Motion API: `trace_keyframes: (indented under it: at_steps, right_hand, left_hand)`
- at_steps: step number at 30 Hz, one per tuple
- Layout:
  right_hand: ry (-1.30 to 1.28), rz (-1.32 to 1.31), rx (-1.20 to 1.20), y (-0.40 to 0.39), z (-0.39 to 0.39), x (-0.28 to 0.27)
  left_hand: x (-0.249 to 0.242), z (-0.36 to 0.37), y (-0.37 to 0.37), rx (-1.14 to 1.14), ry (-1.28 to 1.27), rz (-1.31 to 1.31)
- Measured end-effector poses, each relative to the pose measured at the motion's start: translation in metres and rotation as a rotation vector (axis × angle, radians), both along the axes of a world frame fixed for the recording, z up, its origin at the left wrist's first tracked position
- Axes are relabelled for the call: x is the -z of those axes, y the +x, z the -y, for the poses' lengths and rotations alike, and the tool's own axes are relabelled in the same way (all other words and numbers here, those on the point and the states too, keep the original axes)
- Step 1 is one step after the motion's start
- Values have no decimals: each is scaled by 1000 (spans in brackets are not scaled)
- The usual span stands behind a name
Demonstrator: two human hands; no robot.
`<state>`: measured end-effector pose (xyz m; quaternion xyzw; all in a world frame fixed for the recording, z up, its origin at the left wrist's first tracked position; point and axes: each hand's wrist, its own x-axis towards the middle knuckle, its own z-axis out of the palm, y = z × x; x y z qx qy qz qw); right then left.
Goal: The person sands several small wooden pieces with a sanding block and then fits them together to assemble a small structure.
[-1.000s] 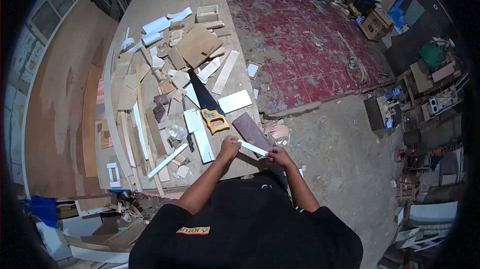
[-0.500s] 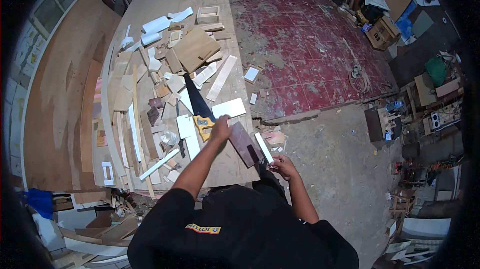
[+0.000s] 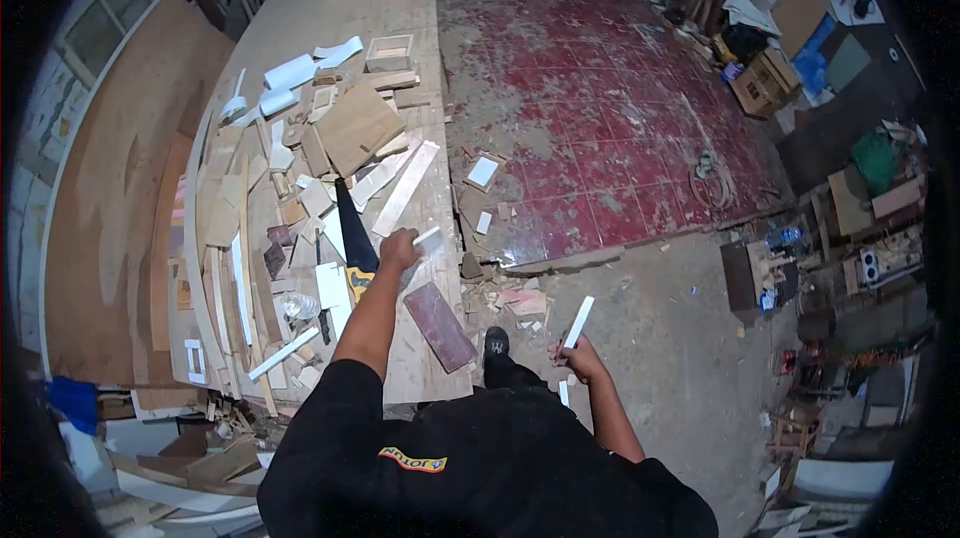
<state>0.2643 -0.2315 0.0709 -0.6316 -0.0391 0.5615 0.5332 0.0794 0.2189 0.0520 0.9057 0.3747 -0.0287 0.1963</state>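
Head view: left hand (image 3: pixel 399 249) lay closed on a white board (image 3: pixel 427 236) at the tabletop (image 3: pixel 330 8) edge, board's long axis running rightward off the hand. Right hand (image 3: pixel 577 359) gripped a white strip (image 3: pixel 579 322) upright, off the tabletop, over the floor (image 3: pixel 650 298).

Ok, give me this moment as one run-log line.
left hand: grips white board on workbench | right hand: holds white strip over floor | handsaw: beside left hand

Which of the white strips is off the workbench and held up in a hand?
The short white strip in the right hand, over the floor; the others lie on the workbench.
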Motion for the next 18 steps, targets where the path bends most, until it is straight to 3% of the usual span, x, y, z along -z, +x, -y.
trace_keyframes:
  at_steps: [1,4,5,7,8,10,11,13,15,17,18]
  right_hand:
    - [37,-23,-8,8,-8,0]
    - [85,133,-134,26,-54,-8]
    - [128,200,-223,30,-72,-13]
    - [146,287,-328,29,-111,-28]
    - [156,379,-396,26,-130,-36]
    - [240,419,-452,13,-166,-55]
    - [313,462,-479,7,-182,-65]
    - [413,494,-516,-7,-210,-80]
    - [515,526,-554,-25,-223,-105]
    - [612,1022,-502,-44,-228,-146]
    - [638,1085,-509,-50,-229,-153]
  left_hand:
    - [-11,5,0,-21,4,-5]
    - [-45,21,3,-424,89,487]
    - [-59,27,-3,-509,-133,654]
    - [-48,29,-16,-658,-343,884]
    - [-45,36,-24,-685,-321,890]
    - [-62,74,-29,-803,-759,1381]
    - [-69,91,-31,-818,-738,1391]
    - [-81,123,-36,-939,-1027,1634]
    - [-92,146,-36,-840,-1171,1817]
    - [-107,162,-37,-817,-1220,1869]
    - [-111,168,-40,-791,-1310,1874]
